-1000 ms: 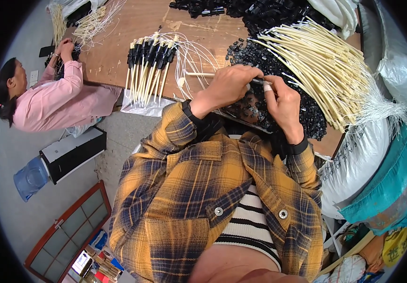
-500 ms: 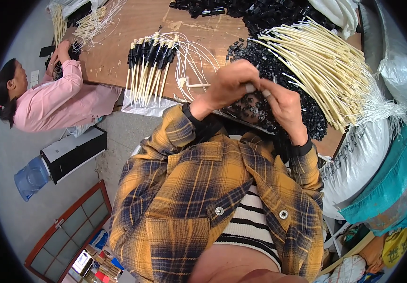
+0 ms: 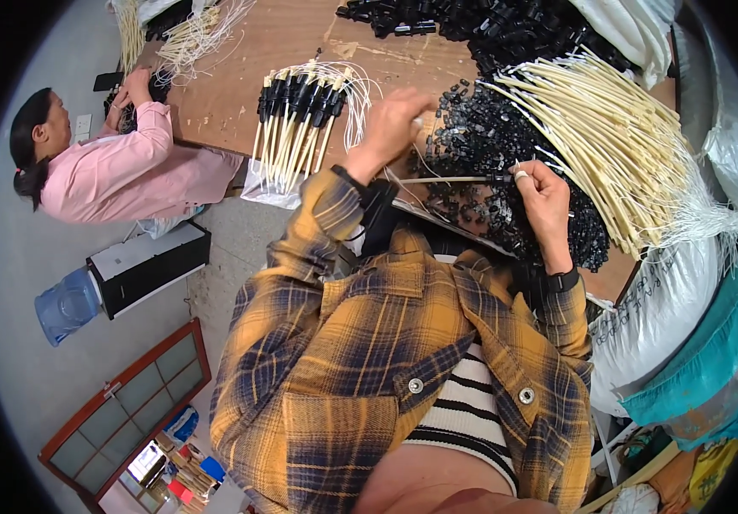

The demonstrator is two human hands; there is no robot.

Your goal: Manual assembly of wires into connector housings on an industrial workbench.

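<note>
Now, rod: A slender cream rod, dark at its right end, runs crosswise over a pile of small glossy black plastic pieces; contact with them is unclear.
Right hand: The worker's right hand pinches the dark end between thumb and fingers.
Left hand: The left hand is raised apart from the rod, fingers partly curled; whether it holds anything cannot be told.
Handling: A firm pinch near the dark end, rod level, would seem steadiest.
Obstacles: A thick sheaf of cream rods crowds the right hand; the loose pieces could snag the free end.
Wooden table: Black-fitted rods in a neat row lie left on the brown wooden tabletop.
Far left: A co-worker in a pink shirt bends over other pieces.
</note>
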